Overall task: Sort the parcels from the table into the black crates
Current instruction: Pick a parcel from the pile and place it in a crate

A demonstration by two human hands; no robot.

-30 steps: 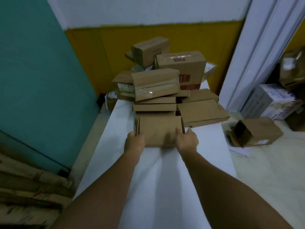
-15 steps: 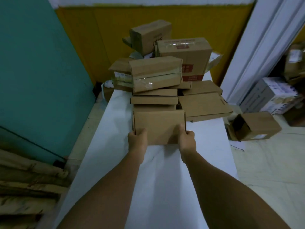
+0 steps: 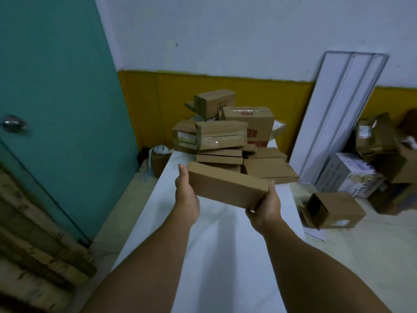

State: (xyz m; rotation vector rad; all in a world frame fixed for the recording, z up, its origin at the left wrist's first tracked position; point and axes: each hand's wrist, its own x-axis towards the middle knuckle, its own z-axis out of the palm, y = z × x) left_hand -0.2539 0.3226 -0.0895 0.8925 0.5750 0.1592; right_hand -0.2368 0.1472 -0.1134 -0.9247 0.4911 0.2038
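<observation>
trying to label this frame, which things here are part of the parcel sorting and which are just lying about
Part of the job:
held parcel, gripped by left hand and right hand
parcel pile on the white table

Lying about:
open box on the floor
white panel against the wall
teal door

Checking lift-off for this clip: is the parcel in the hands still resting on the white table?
No: the parcel, gripped by the left hand and right hand, hangs tilted above the white table.

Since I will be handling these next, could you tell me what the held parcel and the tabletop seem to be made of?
Held parcel: plain brown cardboard, matte, with crisp folded edges. Table: smooth white top, faintly sheened, probably laminate or painted board; the look leaves it open.
</observation>
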